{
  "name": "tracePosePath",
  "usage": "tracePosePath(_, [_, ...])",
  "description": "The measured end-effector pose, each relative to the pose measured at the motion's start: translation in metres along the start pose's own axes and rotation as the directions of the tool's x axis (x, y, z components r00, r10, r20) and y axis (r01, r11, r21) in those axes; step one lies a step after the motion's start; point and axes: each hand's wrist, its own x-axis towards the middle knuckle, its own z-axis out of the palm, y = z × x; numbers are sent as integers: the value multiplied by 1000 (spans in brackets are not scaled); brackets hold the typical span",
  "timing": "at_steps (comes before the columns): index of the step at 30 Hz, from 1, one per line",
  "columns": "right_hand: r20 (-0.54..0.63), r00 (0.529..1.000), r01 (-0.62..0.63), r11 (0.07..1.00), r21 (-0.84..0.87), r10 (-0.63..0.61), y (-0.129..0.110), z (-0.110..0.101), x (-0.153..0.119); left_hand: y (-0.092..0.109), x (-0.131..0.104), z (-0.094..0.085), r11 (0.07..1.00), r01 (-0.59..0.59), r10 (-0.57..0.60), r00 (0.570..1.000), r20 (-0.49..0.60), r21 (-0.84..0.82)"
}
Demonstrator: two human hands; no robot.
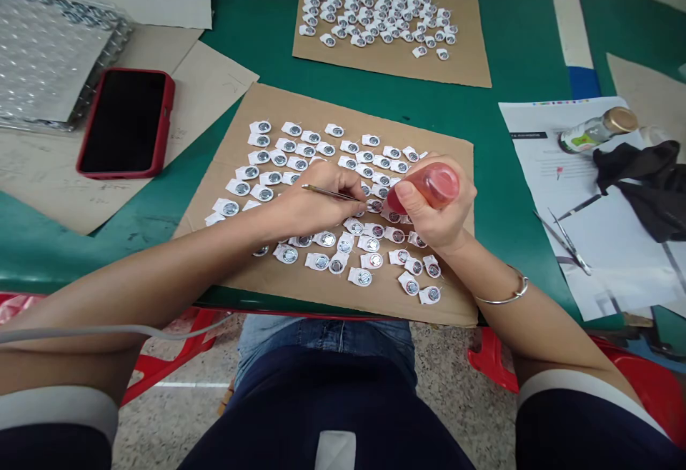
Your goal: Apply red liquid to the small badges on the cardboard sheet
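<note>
1 red bottle (442, 183) gripped in R hand (447, 223), over near cardboard (300, 281); L hand (314, 206) pinches 1 thin tool (326, 191). Dozens of white tabs (360, 276) there & on far cardboard (467, 23). 1 jar (594, 131), label txt seemingly too blurry to read.

Small white-tabbed pieces with round silvery discs (285, 253) are scattered in loose, uneven rows over a brown cardboard sheet (300, 283), some partly hidden; a translucent red bottle (436, 183) is held tilted above them, base up. A slim, metallic-looking tool (333, 193) is held slantwise, low over the sheet; its tip is brought near one disc.
</note>
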Motion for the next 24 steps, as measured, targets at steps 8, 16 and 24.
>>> tracePosePath(8, [-6, 1000, -18, 999, 45, 19, 0, 2, -2, -1, 3, -1, 996, -3, 1, 1000, -17, -84])
tracePosePath(16, [-7, 1000, -8, 997, 72, 9, 0, 2, -2, -3, 5, -3, 992, 11, -11, 1000, -5, -127])
tracePosePath(24, [5, 1000, -18, 1000, 6, 18, 0, 2, -4, -4, 5, -3, 990, 15, -16, 1000, -2, -141])
